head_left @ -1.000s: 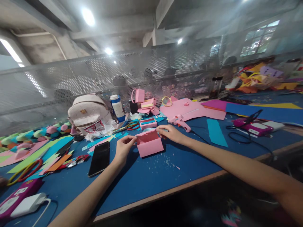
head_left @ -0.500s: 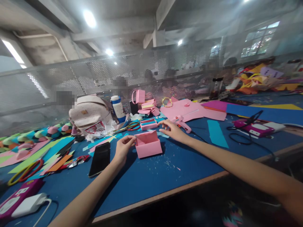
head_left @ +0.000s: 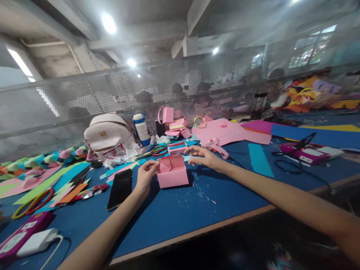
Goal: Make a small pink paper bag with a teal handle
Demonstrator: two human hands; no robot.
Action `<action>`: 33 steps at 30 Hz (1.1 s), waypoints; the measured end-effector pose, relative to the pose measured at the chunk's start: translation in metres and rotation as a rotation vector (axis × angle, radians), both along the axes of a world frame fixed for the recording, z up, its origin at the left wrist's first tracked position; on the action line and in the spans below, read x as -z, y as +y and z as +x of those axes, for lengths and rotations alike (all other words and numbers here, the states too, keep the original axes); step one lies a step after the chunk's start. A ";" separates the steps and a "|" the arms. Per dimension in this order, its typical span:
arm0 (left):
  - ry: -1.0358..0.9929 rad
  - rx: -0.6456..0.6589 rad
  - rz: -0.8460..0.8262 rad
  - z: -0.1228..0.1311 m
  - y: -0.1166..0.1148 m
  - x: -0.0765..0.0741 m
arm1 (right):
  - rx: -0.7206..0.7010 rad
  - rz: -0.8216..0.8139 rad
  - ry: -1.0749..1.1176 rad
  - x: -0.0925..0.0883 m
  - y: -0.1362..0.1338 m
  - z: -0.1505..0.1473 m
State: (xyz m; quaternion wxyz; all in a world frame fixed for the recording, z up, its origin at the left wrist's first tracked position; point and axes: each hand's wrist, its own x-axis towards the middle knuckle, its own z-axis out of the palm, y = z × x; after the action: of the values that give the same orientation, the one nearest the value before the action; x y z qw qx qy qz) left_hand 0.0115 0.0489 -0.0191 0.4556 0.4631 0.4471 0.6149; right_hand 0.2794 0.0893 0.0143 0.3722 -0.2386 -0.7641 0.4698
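A pink paper box (head_left: pixel 173 177) stands on the blue tabletop in front of me, its top open and a folded pink panel showing inside. My left hand (head_left: pixel 147 173) is closed in a pinch on the box's left edge. Just beyond the right rear corner of the box is my right hand (head_left: pixel 200 155), fingers curved and apart, with nothing visibly held. Behind the box lies a smaller pink paper tray (head_left: pixel 177 150). A pink glue gun (head_left: pixel 216 147) rests beyond my right hand.
Left of my left hand lies a black phone (head_left: pixel 119 189). Scissors (head_left: pixel 159 150), a white backpack (head_left: pixel 111 131) and a bottle (head_left: pixel 141 129) stand or lie farther back. Power strips (head_left: pixel 305 153) with cables sit at the right and lower left. Pink paper sheets (head_left: pixel 225 131) spread behind.
The pink box has shifted slightly left and turned, showing more of its inside panel. My right hand has moved a little lower and its fingers have spread. My left hand keeps its pinch.
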 end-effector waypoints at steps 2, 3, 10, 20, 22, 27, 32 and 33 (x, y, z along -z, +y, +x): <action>-0.003 -0.001 -0.010 0.000 0.000 0.000 | -0.030 -0.061 0.082 -0.002 -0.002 0.002; -0.004 0.000 -0.014 0.000 0.000 0.000 | -0.051 -0.096 0.121 -0.003 -0.003 0.003; -0.005 0.004 -0.023 0.001 -0.001 -0.001 | -0.118 -0.139 0.211 0.000 0.001 0.003; 0.012 0.018 -0.020 0.001 0.000 0.000 | 0.095 -0.016 0.058 0.003 0.004 0.001; 0.017 0.027 -0.014 0.002 0.000 0.000 | 0.107 0.030 -0.002 0.005 0.005 0.001; 0.031 0.046 -0.006 0.005 -0.002 -0.002 | 0.163 0.123 -0.098 0.011 0.008 -0.002; 0.043 0.069 0.000 0.006 -0.004 -0.004 | 0.307 0.203 -0.027 0.016 0.012 -0.004; 0.046 0.076 0.002 0.007 -0.004 -0.003 | 0.340 0.239 -0.021 0.016 0.013 -0.005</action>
State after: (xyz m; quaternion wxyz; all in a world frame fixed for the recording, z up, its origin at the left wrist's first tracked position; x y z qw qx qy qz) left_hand 0.0182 0.0444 -0.0157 0.4676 0.4943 0.4389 0.5868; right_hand 0.2748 0.1023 -0.0016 0.4639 -0.3230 -0.7669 0.3039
